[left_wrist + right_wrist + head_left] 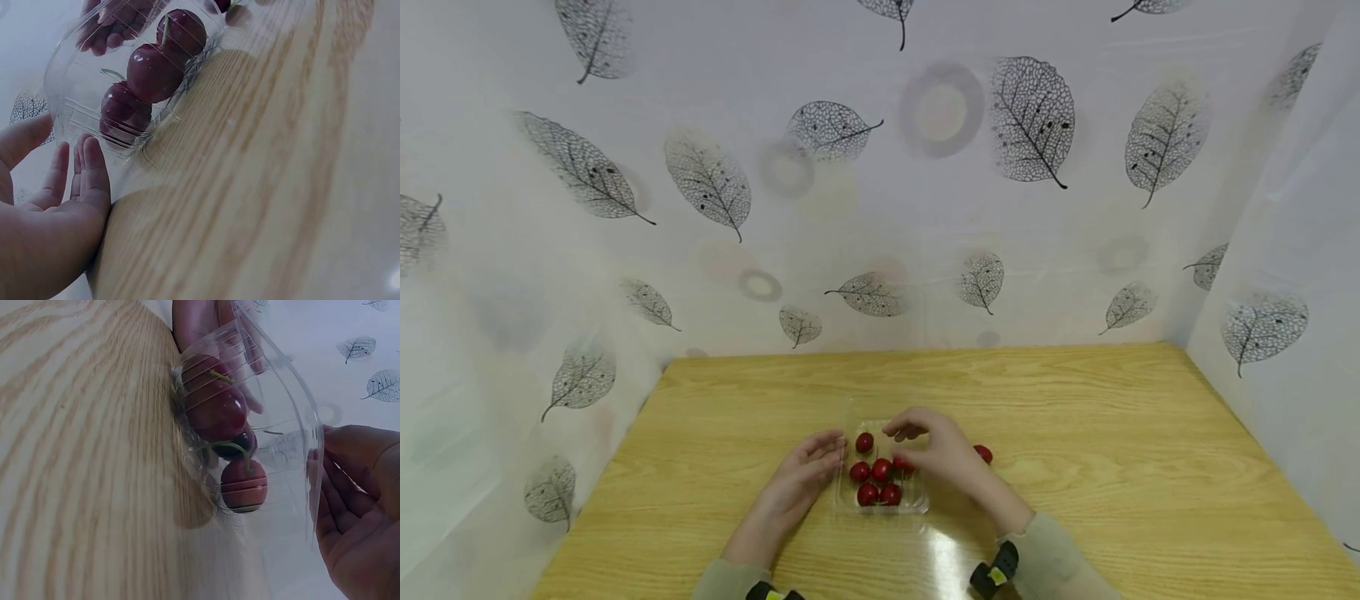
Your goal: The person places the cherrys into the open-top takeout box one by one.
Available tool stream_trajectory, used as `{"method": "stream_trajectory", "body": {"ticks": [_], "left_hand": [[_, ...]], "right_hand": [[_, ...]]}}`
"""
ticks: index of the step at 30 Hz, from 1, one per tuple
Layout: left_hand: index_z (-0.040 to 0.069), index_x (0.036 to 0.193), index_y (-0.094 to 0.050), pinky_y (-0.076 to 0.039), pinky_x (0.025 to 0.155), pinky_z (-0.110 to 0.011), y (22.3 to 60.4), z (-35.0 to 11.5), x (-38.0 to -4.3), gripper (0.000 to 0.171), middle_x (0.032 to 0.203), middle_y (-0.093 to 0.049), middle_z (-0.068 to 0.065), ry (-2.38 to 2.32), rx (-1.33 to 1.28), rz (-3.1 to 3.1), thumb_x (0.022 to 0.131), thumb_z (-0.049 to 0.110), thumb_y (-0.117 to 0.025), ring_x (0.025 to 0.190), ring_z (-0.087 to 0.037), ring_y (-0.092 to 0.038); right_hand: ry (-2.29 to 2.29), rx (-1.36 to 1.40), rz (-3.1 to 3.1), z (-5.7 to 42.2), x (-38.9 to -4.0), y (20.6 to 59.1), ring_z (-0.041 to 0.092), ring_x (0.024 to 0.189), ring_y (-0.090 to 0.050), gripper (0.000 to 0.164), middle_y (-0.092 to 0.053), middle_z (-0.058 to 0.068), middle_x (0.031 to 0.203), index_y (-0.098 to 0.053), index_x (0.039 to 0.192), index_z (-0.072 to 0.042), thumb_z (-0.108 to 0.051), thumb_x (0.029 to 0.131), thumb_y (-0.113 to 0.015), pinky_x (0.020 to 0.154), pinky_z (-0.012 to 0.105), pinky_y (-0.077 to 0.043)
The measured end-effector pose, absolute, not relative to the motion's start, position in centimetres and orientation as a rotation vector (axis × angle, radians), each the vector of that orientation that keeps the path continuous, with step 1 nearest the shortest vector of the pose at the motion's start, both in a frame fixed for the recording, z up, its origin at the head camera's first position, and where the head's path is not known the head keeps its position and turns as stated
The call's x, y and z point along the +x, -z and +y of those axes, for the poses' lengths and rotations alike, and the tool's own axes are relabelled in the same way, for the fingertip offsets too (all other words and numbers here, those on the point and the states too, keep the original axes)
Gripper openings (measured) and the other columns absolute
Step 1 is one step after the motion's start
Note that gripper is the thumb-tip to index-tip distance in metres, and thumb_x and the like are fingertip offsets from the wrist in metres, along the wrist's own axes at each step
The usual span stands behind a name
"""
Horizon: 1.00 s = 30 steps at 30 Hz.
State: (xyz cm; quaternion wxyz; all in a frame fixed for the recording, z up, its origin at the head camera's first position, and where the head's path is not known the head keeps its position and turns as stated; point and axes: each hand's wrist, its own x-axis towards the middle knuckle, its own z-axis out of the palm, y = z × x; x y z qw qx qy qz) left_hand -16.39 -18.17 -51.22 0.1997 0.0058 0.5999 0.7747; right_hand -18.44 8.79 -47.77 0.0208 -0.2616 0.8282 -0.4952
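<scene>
A clear plastic box holds several dark red cherries, some with green stems. My left hand stands along the box's left side, fingers extended, with the fingertips right at its wall. At the right side, my right hand reaches over the rim, its thumb and fingers spread apart with no fruit between them. In the right wrist view that hand's fingers are partly seen through the clear wall. Just beyond the right wrist a single cherry lies on the table.
The wood-grain table extends around the box. Behind it and at both sides hangs a pale sheet printed with dark leaves. Dark bands with yellow patches circle the wrists. Light glares off the tabletop in front of the box.
</scene>
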Motion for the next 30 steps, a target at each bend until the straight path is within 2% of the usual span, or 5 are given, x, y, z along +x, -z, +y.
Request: {"method": "stream_trajectory", "body": {"ticks": [4, 9, 13, 18, 30], "left_hand": [[-0.015, 0.156, -0.029, -0.052, 0.105, -0.018, 51.2, -18.2, -16.4, 0.061, 0.131, -0.06, 0.0, -2.172, 0.017, 1.674, 0.104, -0.001, -0.058, 0.118, -0.004, -0.063], [-0.013, 0.157, -0.03, -0.05, 0.107, -0.018, 51.1, -18.4, -16.4, 0.06, 0.137, -0.059, -0.003, -2.156, 0.02, 1.667, 0.105, 0.001, -0.057, 0.12, -0.004, -0.063], [-0.011, 0.158, -0.029, -0.05, 0.108, -0.017, 51.0, -18.5, -16.4, 0.061, 0.142, -0.058, -0.005, -2.147, 0.018, 1.663, 0.105, 0.002, -0.057, 0.121, -0.003, -0.062], [-0.013, 0.158, -0.027, -0.05, 0.108, -0.018, 51.0, -18.3, -16.4, 0.065, 0.137, -0.06, -0.001, -2.17, 0.004, 1.648, 0.104, 0.001, -0.059, 0.12, -0.004, -0.062], [-0.012, 0.158, -0.028, -0.051, 0.106, -0.017, 50.9, -18.1, -16.4, 0.064, 0.133, -0.061, 0.001, -2.19, -0.033, 1.626, 0.104, 0.001, -0.059, 0.121, -0.005, -0.06]], "right_hand": [[1.595, -0.765, 2.551, 9.3, -18.6, 47.9, 0.024, 0.101, -0.073, 0.023, -0.077, 0.009, 0.114, -0.076, 0.117, -0.006, -0.004, 0.094, -0.078, 0.092, 0.03, -0.061], [1.605, -0.708, 2.548, 10.0, -18.6, 47.6, 0.024, 0.102, -0.073, 0.026, -0.077, 0.012, 0.116, -0.075, 0.118, -0.007, -0.007, 0.093, -0.079, 0.093, 0.025, -0.059], [1.607, -0.722, 2.579, 10.7, -18.7, 47.6, 0.025, 0.099, -0.074, 0.025, -0.077, 0.014, 0.114, -0.075, 0.117, -0.004, -0.005, 0.092, -0.08, 0.091, 0.028, -0.061], [1.598, -0.727, 2.631, 11.7, -18.7, 47.7, 0.023, 0.096, -0.075, 0.023, -0.078, 0.013, 0.111, -0.076, 0.115, -0.004, -0.004, 0.092, -0.08, 0.09, 0.033, -0.063], [1.583, -0.532, 2.65, 13.8, -18.4, 47.4, 0.02, 0.099, -0.073, 0.024, -0.077, 0.011, 0.115, -0.076, 0.118, -0.008, -0.005, 0.094, -0.079, 0.09, 0.032, -0.06]]}}
